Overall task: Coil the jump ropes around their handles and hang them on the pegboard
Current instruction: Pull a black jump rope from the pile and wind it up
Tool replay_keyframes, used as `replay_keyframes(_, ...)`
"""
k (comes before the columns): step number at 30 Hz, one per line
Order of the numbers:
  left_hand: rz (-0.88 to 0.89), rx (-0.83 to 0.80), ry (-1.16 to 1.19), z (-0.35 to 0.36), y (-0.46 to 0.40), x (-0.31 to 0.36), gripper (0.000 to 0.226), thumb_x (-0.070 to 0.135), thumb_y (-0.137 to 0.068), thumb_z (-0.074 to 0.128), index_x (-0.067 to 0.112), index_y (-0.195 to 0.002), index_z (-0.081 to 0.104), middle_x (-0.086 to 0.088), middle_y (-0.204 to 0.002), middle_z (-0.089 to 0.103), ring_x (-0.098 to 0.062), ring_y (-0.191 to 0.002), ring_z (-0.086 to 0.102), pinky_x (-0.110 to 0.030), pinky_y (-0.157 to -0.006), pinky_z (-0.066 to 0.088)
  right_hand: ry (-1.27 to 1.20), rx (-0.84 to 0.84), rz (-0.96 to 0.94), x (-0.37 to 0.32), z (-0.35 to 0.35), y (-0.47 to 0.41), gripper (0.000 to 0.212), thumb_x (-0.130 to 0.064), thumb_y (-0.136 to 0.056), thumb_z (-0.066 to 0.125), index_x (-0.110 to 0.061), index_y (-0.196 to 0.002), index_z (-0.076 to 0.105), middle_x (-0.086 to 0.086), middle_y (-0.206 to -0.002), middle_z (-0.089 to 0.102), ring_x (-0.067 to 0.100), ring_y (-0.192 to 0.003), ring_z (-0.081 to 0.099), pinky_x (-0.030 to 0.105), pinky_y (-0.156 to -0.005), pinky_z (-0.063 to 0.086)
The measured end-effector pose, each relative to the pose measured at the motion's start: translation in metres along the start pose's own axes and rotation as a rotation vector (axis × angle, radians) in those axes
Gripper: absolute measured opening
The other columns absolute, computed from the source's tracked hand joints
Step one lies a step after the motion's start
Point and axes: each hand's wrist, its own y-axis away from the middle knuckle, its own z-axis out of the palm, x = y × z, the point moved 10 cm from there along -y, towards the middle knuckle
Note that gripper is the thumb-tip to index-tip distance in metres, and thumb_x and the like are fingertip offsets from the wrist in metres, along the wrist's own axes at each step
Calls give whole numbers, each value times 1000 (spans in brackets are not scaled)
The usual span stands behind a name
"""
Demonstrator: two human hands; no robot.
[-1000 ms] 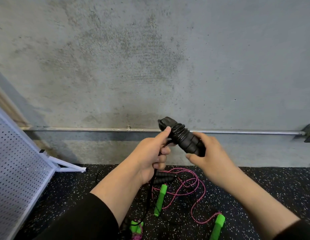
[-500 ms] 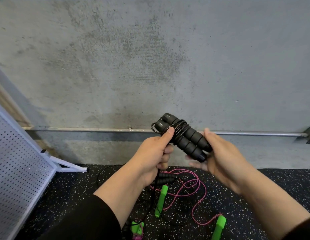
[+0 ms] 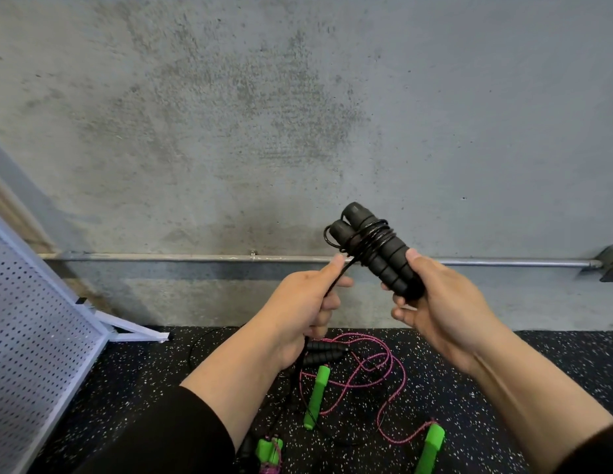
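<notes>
My right hand (image 3: 438, 302) grips the lower end of two black foam jump-rope handles (image 3: 377, 251) held side by side and tilted up to the left. Black cord (image 3: 370, 236) is wound around their upper half. My left hand (image 3: 305, 302) pinches the loose black cord just left of the handles; the cord runs down through my fist toward the floor. A white pegboard (image 3: 31, 336) leans at the left edge.
On the black speckled floor lie a pink rope (image 3: 380, 374) with green handles (image 3: 317, 395), another green handle (image 3: 431, 446), a coiled green-and-pink bundle (image 3: 269, 453) and a pair of black handles (image 3: 324, 352). A metal pipe (image 3: 195, 257) runs along the concrete wall.
The handle pair has risen and shifted right, tilting more upright. My right hand slid to the lower end, and my left hand pulled the cord away to the left.
</notes>
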Motion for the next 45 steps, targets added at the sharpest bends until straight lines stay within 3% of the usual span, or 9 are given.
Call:
replay_keyframes(6,-61,15,101,-7,-4,-5,65,64,-94,55,6,-116,70,7,-61,38,-5,-44,22,-23,-44,15,568,-3,-160,-22,-4,3,24,-31,-101,59,-35,-123,66,2,-104,66,12,-72,56,33,-67,56)
replay_keyframes(9,-63,20,98,-4,-3,-6,63,68,-89,59,9,-105,70,7,-62,44,-5,-43,23,-23,-43,16,742,-41,-211,-23,8,5,45,-21,-94,70,-29,-136,56,-7,-97,64,-2,-61,57,8,-59,44)
replay_keyframes(11,-57,25,105,-3,-2,-6,52,68,-87,62,16,-90,67,5,-65,47,-6,-44,24,-22,-42,17,847,-40,-254,-23,16,7,60,-18,-88,77,-26,-142,52,-7,-111,60,-5,-86,59,1,-72,39)
replay_keyframes(15,-7,35,117,-3,-3,-2,47,63,-87,66,17,-92,59,4,-66,47,-7,-45,24,-23,-44,17,1066,-36,-389,-16,29,13,69,-31,-79,84,-34,-138,49,-12,-119,48,6,-109,51,22,-96,40)
replay_keyframes(20,59,-20,121,2,-1,4,41,55,-95,61,20,-74,53,2,-65,46,-7,-46,23,-25,-48,14,653,-14,-255,-23,14,11,34,-50,-80,78,-33,-104,61,-6,-100,64,-2,-80,60,19,-73,47)
replay_keyframes(25,147,-57,109,10,1,13,32,47,-96,61,18,-85,53,1,-68,45,-6,-46,25,-20,-44,20,-27,-120,267,21,17,15,59,-59,-100,40,-10,-114,71,28,-97,72,32,-64,62,36,-58,59)
replay_keyframes(35,55,-11,28,3,1,7,37,56,-92,64,25,-72,72,3,-69,47,-8,-49,24,-22,-44,19,35,-89,80,10,11,5,48,-45,-104,46,-3,-118,66,20,-89,56,19,-58,45,28,-52,39)
replay_keyframes(39,-22,-20,-11,5,3,-2,48,56,-95,60,13,-113,72,7,-61,46,-7,-47,26,-21,-43,21,242,53,-145,-13,0,5,34,-39,-106,46,-17,-102,72,6,-82,58,16,-64,49,39,-63,50)
replay_keyframes(45,-60,-50,26,13,6,-5,63,66,-93,53,10,-119,68,8,-59,44,-6,-46,21,-21,-42,17,743,84,-256,-28,-1,1,31,-31,-102,56,-25,-132,60,-4,-110,66,5,-75,56,34,-80,51)
